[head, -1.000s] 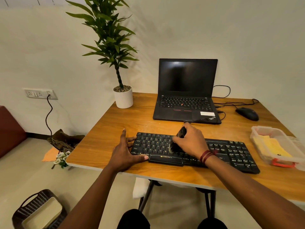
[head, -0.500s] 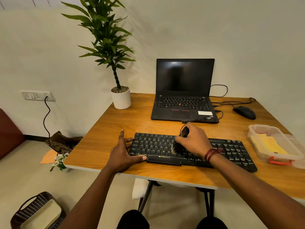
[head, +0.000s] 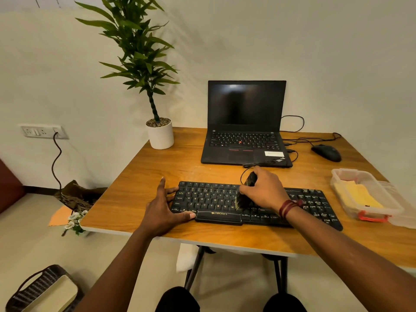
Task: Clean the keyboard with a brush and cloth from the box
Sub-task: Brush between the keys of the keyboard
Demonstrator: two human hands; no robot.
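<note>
Keyboard, black and lettered ZEBRONICS on its front bar, lies along the near part of the wooden table, close to the near edge but fully on the top. To its left is a wide stretch of bare wood reaching the left edge; beyond it, toward the wall, a clear strip separates it from the open laptop. A potted plant stands at the far left corner.

Off the table at far left, on the floor, a woven basket holds something pale and flat (what it is cannot be told).

The left hand lies spread and flat on the table at the keyboard's left end, thumb along the near edge of the board, fingers touching its left side, gripping nothing. The right hand is curled over a dark brush, fingers closed on its handle, bristles down on the keys around the middle of the board; red thread bands circle that wrist.

Farther right, a mouse sits near the far right, cables trailing to the laptop. At the right edge a clear plastic box stands open, its lid beside it, with a yellow cloth folded inside.
</note>
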